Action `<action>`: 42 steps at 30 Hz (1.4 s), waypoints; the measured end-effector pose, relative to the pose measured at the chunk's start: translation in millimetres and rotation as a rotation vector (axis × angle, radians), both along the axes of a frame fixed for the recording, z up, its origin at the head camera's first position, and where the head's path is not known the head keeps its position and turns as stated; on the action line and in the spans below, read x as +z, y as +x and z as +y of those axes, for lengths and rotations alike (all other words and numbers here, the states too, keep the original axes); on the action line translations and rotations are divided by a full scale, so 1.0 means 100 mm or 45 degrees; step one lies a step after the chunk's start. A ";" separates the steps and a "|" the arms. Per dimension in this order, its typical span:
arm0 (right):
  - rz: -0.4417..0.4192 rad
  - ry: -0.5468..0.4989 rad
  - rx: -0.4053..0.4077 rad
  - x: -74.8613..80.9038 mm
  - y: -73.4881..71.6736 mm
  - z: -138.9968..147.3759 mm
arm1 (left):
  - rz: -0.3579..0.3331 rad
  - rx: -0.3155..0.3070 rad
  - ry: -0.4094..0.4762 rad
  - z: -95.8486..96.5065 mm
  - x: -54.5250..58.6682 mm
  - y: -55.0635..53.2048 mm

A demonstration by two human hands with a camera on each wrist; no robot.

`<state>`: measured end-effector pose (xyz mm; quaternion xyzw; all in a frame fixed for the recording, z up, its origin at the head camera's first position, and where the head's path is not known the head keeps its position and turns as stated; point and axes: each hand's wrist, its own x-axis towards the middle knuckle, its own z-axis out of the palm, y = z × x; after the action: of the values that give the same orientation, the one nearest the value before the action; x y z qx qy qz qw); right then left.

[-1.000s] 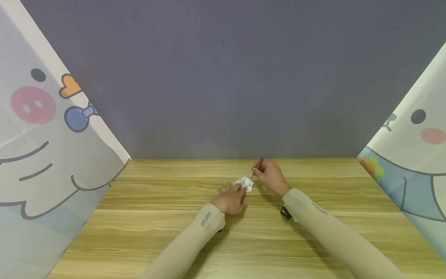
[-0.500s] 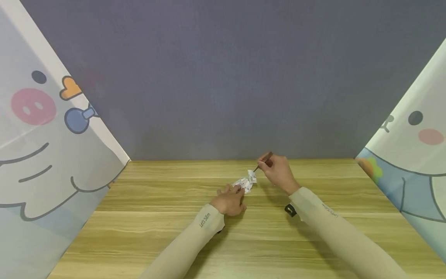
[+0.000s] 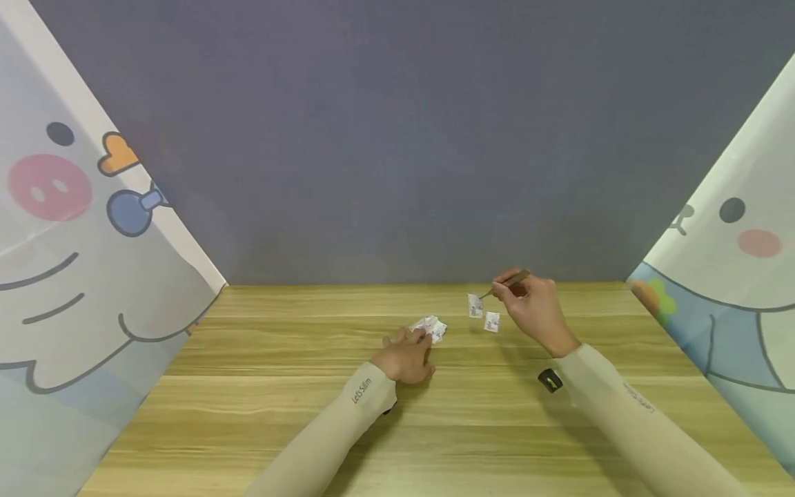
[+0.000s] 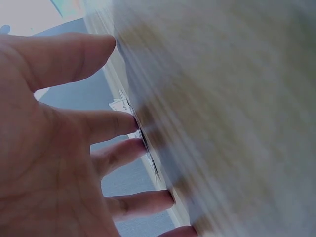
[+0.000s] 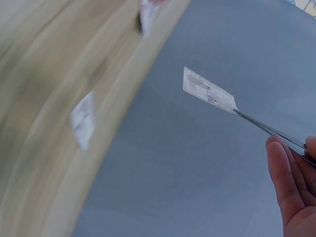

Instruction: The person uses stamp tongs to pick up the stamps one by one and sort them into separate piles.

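Note:
My right hand (image 3: 537, 314) pinches slim metal tweezers (image 3: 513, 278) between thumb and fingers. In the tweezers' tips hangs a small stamp (image 5: 210, 91) with perforated edges and a printed picture, raised over the table in the right wrist view. Below it, a single stamp (image 3: 492, 322) lies flat on the wood. Left of these is a loose pile of stamps (image 3: 437, 327), where several overlap. My left hand (image 3: 406, 357) rests with fingers spread, index and middle fingertips on the pile's near side. In the left wrist view, the fingertips (image 4: 129, 123) touch the stamps' edges.
The wooden table (image 3: 279, 386) ends at a grey upright panel (image 3: 397, 152) close behind the stamps. White panels with cartoon animals stand at the left (image 3: 93, 241) and right. A black band (image 3: 549, 380) hangs under the right sleeve.
My right hand lifts a stamp off the pile with the tweezers and carries it rightward. The pile is smaller, and the lone stamp on the table comes into view. The left hand stays nearly still.

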<state>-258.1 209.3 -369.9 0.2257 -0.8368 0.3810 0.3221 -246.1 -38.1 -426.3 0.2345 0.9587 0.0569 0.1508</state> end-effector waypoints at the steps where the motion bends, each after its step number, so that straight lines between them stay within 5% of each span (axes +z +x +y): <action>1: -0.007 0.012 -0.014 -0.02 -0.01 0.03 | 0.001 0.000 0.000 0.00 0.00 0.00; 11: -0.130 0.196 -0.109 -0.30 -0.19 0.16 | -0.008 -0.001 -0.010 -0.01 0.00 -0.01; 25: -0.362 0.227 -0.194 -0.50 -0.37 0.23 | -0.012 -0.002 -0.029 0.01 0.01 -0.01; 31: -0.325 0.191 -0.225 -0.50 -0.38 0.19 | 0.001 -0.002 -0.038 0.01 0.00 -0.02; 42: -0.235 0.154 -0.094 -0.45 -0.29 -0.07 | -0.014 0.011 -0.035 0.01 0.01 -0.01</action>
<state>-287.1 202.2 -415.3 0.1778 -0.8920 0.3367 0.2434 -247.4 -37.1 -425.1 0.2280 0.9595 0.0456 0.1591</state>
